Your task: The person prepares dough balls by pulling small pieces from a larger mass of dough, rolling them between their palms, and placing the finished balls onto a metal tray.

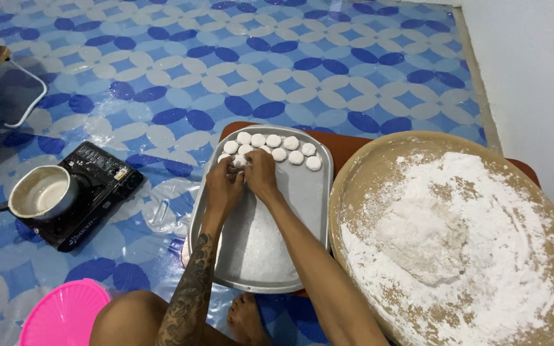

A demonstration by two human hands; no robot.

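A small pot (41, 192) sits on a portable black stove (91, 189) on the patterned floor (290, 57). Both hands, left (222, 186) and right (261, 173), pinch one dough ball (238, 161) together, adding it to rows on a metal tray (290, 211). A floured round board (354, 192) with dough lies close at right.

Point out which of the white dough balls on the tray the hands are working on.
The dough ball at the left end of the lower row, pinched between left hand and right hand; the others lie untouched on the metal tray.
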